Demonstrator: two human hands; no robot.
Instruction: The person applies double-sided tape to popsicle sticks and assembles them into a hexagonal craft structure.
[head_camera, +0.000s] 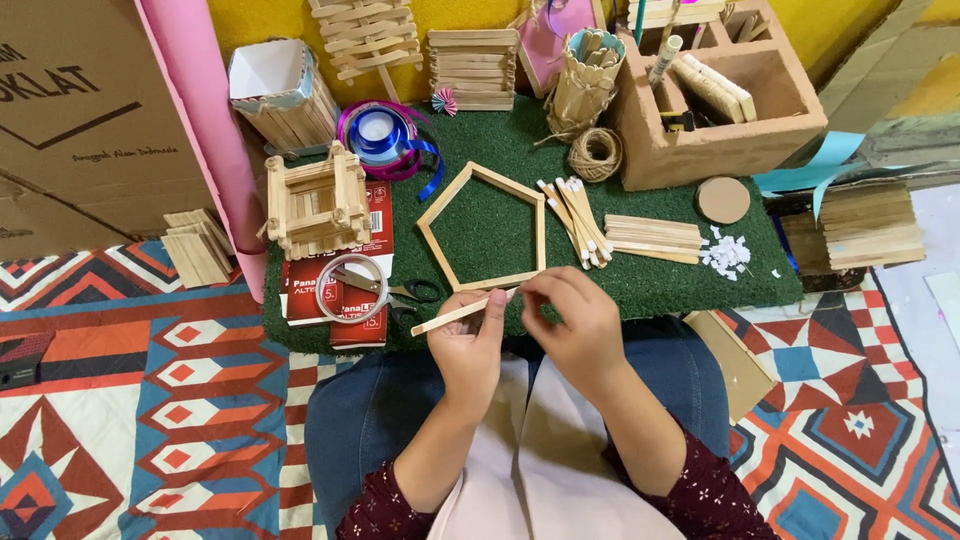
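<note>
My left hand (468, 340) grips a flat wooden craft stick (447, 318) that points left and slightly down. My right hand (568, 322) pinches the stick's right end, where a small white bit shows between the fingertips. Both hands hover over my lap at the front edge of a green turf mat (660, 280). Just beyond them a pentagon frame of craft sticks (483, 228) lies flat on the mat. To its right lie a bundle of sticks with white tips (577, 222) and a stack of plain sticks (653, 238).
A roll of clear tape (350, 288) and scissors (408, 293) lie left of my hands on red boxes. A small stick-built crate (312, 203), ribbon spools (382, 135), a twine ball (595, 153), a cardboard organiser (722, 100), white scraps (727, 254) and a pink paper roll (205, 120) surround the mat.
</note>
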